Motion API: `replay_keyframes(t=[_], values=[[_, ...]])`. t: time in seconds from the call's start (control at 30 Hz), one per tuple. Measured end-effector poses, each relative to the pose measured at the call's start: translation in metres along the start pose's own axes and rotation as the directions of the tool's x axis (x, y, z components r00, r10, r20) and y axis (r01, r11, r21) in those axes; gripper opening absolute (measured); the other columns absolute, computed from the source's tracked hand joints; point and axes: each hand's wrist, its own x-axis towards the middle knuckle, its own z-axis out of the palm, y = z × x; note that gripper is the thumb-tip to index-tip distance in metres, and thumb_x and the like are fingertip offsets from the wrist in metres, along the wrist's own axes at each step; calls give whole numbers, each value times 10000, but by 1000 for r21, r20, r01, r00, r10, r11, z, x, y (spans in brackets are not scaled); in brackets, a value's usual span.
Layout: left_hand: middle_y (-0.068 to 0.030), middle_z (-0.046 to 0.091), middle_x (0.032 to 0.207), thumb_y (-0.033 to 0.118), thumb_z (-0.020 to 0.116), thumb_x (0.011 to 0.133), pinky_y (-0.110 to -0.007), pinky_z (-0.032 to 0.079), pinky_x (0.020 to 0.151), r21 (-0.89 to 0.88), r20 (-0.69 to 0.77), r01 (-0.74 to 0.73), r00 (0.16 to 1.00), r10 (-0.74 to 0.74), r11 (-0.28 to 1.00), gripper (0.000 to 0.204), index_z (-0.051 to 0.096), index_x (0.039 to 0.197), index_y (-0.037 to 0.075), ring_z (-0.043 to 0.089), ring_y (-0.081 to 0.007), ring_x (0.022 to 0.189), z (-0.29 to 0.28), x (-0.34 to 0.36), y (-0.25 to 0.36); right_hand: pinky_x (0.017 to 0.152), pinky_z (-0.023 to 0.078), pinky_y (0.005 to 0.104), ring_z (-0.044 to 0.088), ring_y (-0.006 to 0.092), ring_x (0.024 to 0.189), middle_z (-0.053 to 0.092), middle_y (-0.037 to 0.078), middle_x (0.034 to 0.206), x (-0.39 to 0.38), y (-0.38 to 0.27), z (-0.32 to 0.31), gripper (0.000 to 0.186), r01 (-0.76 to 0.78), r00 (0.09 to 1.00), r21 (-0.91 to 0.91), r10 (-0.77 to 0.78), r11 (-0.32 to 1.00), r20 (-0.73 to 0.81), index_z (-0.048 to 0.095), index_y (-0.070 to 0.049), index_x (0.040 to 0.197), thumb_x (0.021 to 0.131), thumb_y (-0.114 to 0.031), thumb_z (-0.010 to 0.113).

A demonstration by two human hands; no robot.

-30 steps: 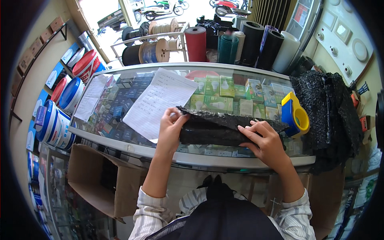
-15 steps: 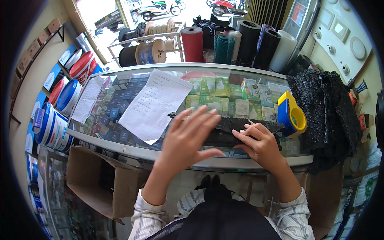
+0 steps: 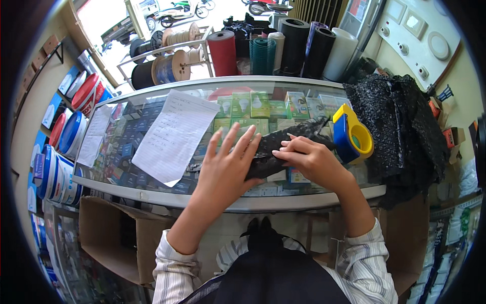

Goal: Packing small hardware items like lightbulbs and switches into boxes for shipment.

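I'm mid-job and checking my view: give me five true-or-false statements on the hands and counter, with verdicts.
1. The right hand holds the black bundle. True.
2. The left hand is closed into a fist. False: the left hand is open, fingers spread.
3. The blue-and-yellow ring-shaped object is to the right of the right hand. True.
4. The large lined paper lies right of both hands. False: the large lined paper lies on the glass counter, beyond and left of the left hand.
5. A red roll stands beyond the counter. True.
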Motion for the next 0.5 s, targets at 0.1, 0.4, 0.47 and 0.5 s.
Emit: replay_keyframes(t=[0.1,0.4,0.47,0.5], values=[[-44,487,1285,322,709,727,-440,385,930,-28,29,-87,996,88,996,672,452,1325,157,474,-331,1125,6,3,-1,907,482,364,601,254,948,598,92,964,0,8,3,300,59,998,-20,-59,998,-1,643,-67,1046,748,-75,623],[-28,605,1153,197,726,718,-424,433,860,-201,-163,98,978,-132,975,473,586,1164,127,522,-326,1014,26,-10,21,897,466,385,574,290,1007,590,118,1000,-17,-6,-10,338,-242,961,-37,235,969,-145,583,-47,1116,799,-154,638],[-30,603,1172,186,741,706,-424,426,864,-215,-207,175,953,-220,961,414,603,1087,98,524,-331,1003,29,-10,27,818,461,389,558,311,1007,580,157,1019,-26,2,-21,376,-550,801,-176,456,817,-388,555,0,1094,840,-268,623],[-30,603,1172,186,741,706,-424,426,864,-215,-206,175,954,-220,961,414,603,1087,98,524,-331,1003,31,-10,30,801,459,393,555,315,1000,578,171,1026,-32,6,-24,377,-718,672,-245,557,652,-488,551,17,1076,859,-286,603]])
